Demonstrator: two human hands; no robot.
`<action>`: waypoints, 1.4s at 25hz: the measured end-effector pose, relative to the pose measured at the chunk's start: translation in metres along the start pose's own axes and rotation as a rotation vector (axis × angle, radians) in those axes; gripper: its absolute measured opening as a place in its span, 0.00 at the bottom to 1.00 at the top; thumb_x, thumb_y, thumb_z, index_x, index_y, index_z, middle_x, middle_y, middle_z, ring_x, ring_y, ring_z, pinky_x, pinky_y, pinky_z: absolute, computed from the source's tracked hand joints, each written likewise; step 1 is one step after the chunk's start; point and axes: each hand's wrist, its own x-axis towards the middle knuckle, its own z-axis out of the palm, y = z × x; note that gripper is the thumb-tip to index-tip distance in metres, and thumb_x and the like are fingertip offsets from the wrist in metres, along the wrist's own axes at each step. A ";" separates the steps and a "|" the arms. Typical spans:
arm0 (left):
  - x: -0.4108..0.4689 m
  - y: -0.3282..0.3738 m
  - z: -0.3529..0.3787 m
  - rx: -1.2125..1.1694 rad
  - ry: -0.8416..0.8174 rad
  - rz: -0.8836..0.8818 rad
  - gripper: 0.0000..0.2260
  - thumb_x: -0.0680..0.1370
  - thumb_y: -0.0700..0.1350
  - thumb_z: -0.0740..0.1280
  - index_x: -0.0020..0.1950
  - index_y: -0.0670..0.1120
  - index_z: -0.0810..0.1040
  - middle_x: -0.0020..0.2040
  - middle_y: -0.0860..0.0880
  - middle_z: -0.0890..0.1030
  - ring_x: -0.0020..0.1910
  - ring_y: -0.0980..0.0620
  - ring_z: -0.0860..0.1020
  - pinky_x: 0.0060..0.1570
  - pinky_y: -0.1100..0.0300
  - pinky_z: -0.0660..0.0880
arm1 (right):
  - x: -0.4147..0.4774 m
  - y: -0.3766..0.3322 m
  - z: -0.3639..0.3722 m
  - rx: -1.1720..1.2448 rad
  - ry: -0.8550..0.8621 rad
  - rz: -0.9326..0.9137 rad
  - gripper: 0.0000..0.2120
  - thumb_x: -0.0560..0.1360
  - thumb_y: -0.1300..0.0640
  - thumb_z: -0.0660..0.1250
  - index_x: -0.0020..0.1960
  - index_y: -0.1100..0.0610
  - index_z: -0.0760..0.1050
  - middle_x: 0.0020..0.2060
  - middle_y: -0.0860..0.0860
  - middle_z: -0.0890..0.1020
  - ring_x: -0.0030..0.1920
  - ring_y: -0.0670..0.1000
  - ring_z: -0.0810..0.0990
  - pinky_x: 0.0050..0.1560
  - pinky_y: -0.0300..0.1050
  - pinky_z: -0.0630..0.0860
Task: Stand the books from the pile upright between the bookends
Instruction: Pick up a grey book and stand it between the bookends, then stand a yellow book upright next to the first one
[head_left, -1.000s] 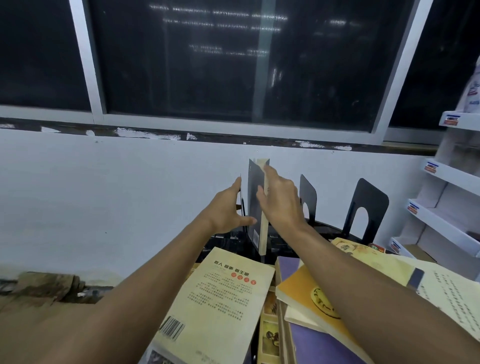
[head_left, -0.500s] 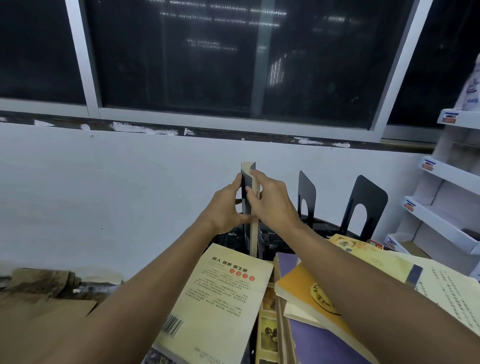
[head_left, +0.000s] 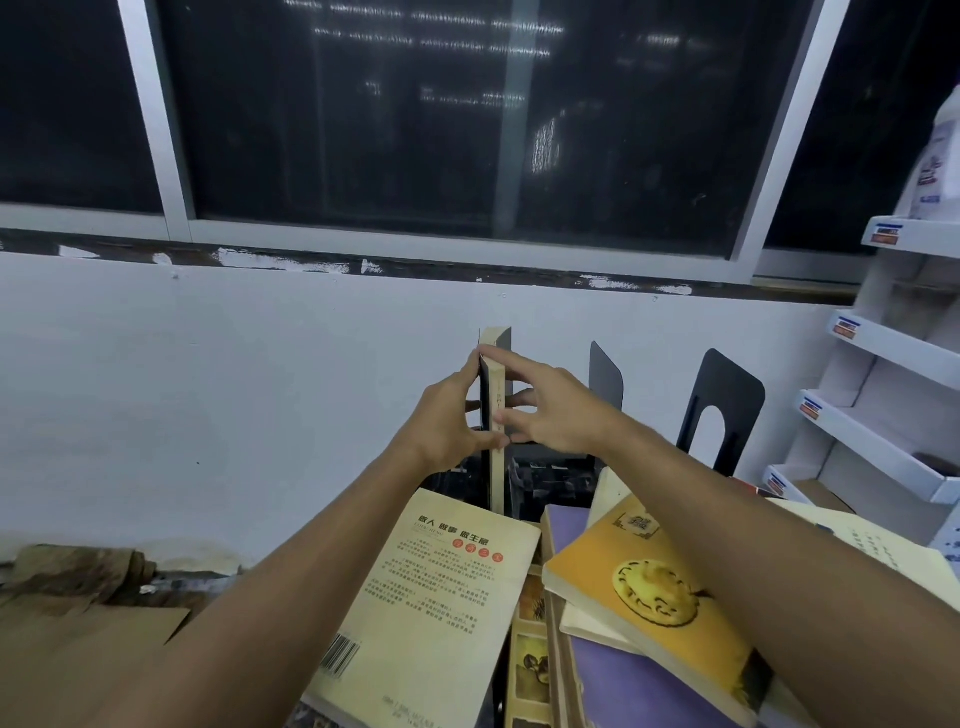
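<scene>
A thin dark-covered book (head_left: 496, 415) stands upright on its edge at the far side of the table, against a dark bookend whose top (head_left: 504, 340) shows behind it. My left hand (head_left: 449, 415) grips the book from the left, thumb across its fore-edge. My right hand (head_left: 550, 410) touches it from the right with fingers spread. Two more black bookends (head_left: 605, 374) (head_left: 727, 400) stand to the right. The pile lies in front: a cream book (head_left: 436, 603) face down, an orange book (head_left: 649, 587) on a purple one (head_left: 623, 680).
A white wall (head_left: 260, 389) and dark window rise right behind the bookends. White shelving (head_left: 883, 395) stands at the right. Brown cardboard (head_left: 78, 613) lies low on the left. An open white page (head_left: 883, 556) lies at the right of the pile.
The upright book has turned edge-on and shifted slightly left against the bookend. My right hand has loosened from gripping its edge to spread fingers; my left hand closed on it.
</scene>
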 end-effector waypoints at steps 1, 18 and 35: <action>0.000 0.000 0.000 0.003 0.006 0.003 0.48 0.72 0.39 0.78 0.83 0.54 0.52 0.70 0.55 0.75 0.60 0.59 0.75 0.44 0.82 0.70 | 0.000 -0.001 0.000 0.000 0.012 0.000 0.36 0.80 0.60 0.68 0.76 0.31 0.58 0.75 0.53 0.69 0.59 0.49 0.83 0.58 0.52 0.82; -0.007 0.001 -0.011 0.127 0.017 -0.047 0.45 0.69 0.52 0.81 0.80 0.52 0.60 0.74 0.49 0.72 0.71 0.48 0.73 0.66 0.50 0.74 | -0.013 -0.011 -0.006 -0.132 0.039 -0.024 0.36 0.79 0.50 0.71 0.79 0.38 0.54 0.77 0.48 0.66 0.67 0.50 0.76 0.66 0.48 0.74; -0.056 0.112 0.027 0.216 -0.245 0.179 0.40 0.66 0.69 0.72 0.75 0.55 0.70 0.71 0.58 0.71 0.66 0.58 0.74 0.66 0.55 0.76 | -0.207 -0.023 -0.086 -0.681 0.141 0.296 0.24 0.78 0.35 0.63 0.67 0.47 0.73 0.60 0.44 0.74 0.64 0.47 0.71 0.62 0.53 0.74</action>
